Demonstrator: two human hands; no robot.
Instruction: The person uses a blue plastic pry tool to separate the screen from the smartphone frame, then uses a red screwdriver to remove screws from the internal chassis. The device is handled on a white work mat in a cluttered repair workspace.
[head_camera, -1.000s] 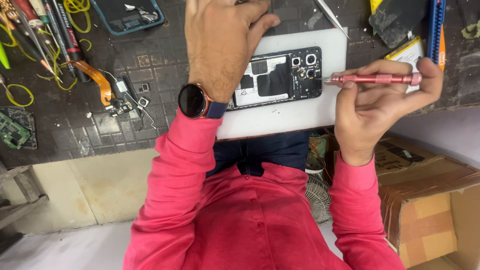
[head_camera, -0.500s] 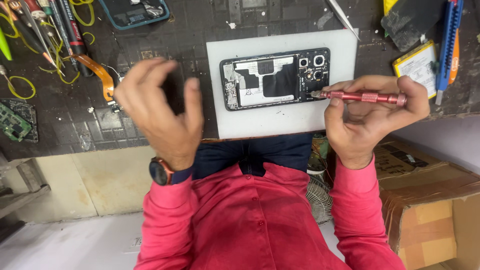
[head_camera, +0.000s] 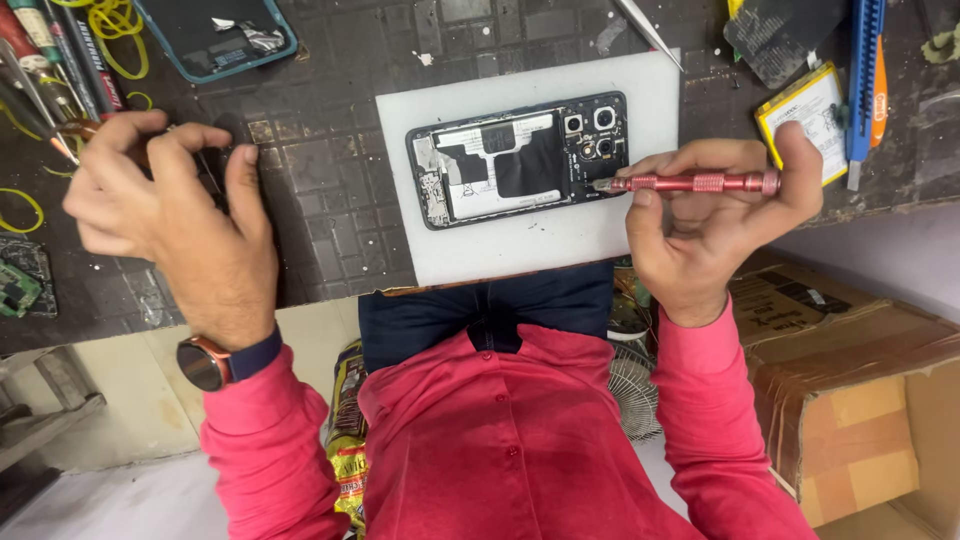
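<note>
An opened phone (head_camera: 520, 160) lies back-up, cover off, at the centre top of the frame on a smooth white mat (head_camera: 600, 240), which gives a pale, plain ground against which small parts would show. Its insides are flat black and silver plates, with round camera lenses at its right end. The right hand (head_camera: 715, 225) is closed around a slim pink metal screwdriver (head_camera: 690, 183) with knurled bands, thumb and fingers curled about the shaft, holding it level so the fine tip rests at the phone's camera end. The left hand (head_camera: 165, 215), at the left of the frame, is curled over a small dark object (head_camera: 215, 165) on the worktop (head_camera: 320, 170); what that object is cannot be told, but the fingers are bent round it in a loose grip. A round watch sits on that wrist. The worktop is a dark, worn, gridded surface. Yellow rubber bands (head_camera: 110, 18) and a teal-edged case (head_camera: 215, 35) lie at the upper left, a cardboard box (head_camera: 860, 400) at the lower right.
</note>
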